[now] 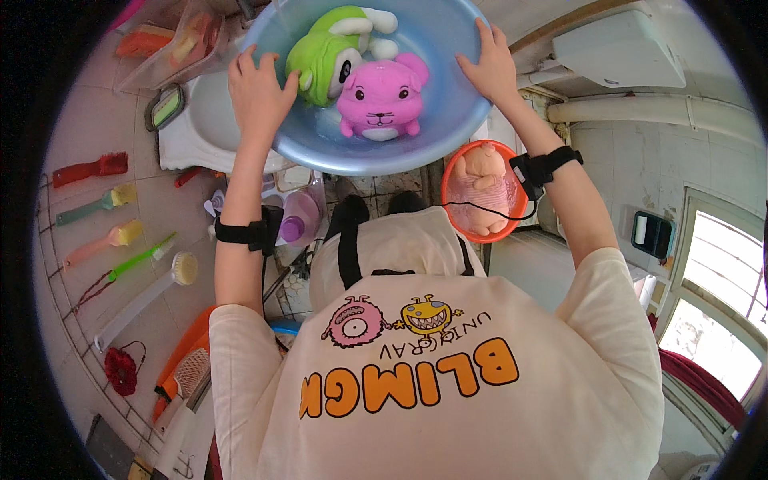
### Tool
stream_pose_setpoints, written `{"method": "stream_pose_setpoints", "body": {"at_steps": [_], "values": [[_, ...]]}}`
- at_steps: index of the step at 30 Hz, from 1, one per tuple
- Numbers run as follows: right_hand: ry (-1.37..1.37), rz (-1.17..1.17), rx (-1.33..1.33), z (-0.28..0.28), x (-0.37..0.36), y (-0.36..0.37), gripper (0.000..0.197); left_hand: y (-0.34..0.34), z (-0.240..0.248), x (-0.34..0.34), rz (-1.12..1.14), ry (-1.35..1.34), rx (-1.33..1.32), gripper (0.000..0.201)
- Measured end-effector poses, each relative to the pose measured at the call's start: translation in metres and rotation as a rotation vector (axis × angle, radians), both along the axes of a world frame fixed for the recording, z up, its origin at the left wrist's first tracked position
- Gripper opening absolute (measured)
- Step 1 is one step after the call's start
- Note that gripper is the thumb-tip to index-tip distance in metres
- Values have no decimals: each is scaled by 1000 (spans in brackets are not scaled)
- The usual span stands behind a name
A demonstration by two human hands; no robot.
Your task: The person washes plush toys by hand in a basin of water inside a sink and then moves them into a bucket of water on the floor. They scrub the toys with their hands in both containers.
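A large blue plastic basin (352, 164) is at the top of the view, with my hands at opposite sides. My left hand (260, 92) grips its left rim, thumb inside beside the green toy. On the right rim, my right hand (492, 68) has a similar hold, with the thumb over the inner side. Inside lie a pink plush animal (380, 100) with a drawn face and a green and white plush toy (320, 60), partly behind it. Some water seems to lie at the basin's bottom.
An orange-red basin (448, 196) with a pale plush toy (484, 184) stands below right. A white sink (216, 108) is at left, with a purple-capped container (294, 226) nearby. Several brushes, among them a red brush (92, 170), hang on the left wall. A white cistern (616, 48) is upper right.
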State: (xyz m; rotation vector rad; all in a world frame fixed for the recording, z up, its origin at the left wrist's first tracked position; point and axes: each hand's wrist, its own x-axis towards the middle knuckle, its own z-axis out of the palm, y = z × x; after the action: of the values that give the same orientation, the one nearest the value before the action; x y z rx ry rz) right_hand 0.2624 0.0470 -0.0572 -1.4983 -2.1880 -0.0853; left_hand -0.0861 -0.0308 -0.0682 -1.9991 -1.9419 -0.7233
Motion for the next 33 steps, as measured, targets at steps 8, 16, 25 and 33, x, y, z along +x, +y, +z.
{"method": "stream_pose_setpoints", "body": {"at_steps": [8,16,25,33], "values": [[135,-21,-118,14,-5,-15,70,2,-7,-2,-2,31,5,39],[157,-97,-49,11,-10,-21,64,2,-9,-6,22,39,2,39],[140,-148,-184,17,-13,-12,58,4,-1,-10,37,22,-18,41],[206,-199,-51,5,-11,-14,55,2,-2,-4,-14,-82,14,32]]}}
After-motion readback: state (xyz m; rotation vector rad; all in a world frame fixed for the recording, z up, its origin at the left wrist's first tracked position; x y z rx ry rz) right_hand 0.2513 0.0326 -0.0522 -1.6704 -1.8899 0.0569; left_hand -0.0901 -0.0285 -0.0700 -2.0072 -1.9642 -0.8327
